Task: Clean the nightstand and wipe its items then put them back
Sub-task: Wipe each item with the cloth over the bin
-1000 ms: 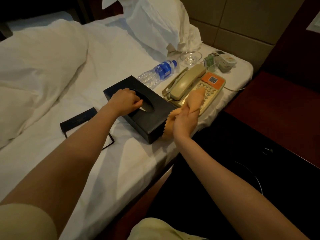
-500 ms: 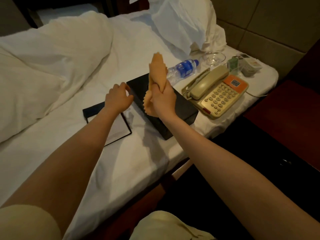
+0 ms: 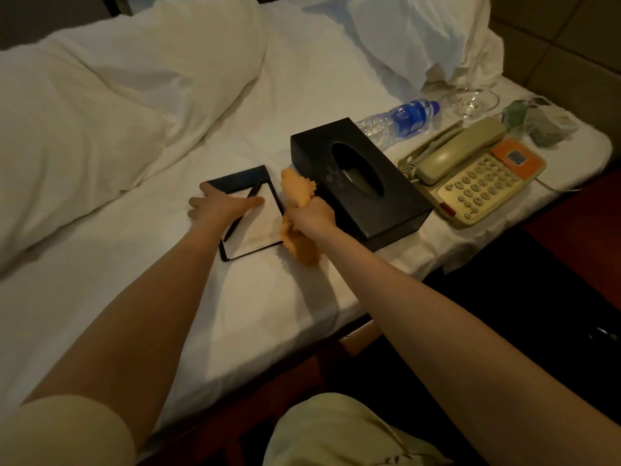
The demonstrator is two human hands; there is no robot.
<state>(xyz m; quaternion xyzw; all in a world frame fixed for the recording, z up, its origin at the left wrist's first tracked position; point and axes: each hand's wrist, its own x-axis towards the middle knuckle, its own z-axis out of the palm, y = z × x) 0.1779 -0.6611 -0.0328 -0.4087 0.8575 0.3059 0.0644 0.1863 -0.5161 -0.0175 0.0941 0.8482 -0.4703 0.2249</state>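
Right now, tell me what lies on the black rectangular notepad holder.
White paper fills the black rectangular notepad holder, a dark slim pen lies diagonally across it, and the left hand presses flat on top. The hand hides the pen's middle and part of the paper.

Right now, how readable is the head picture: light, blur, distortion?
Head view: dim, warm light; lower right corner nearly black. Wide-angle bend curves the bed edge. The glass is blurred; the notepad, cloth, left hand and right hand read clearly.
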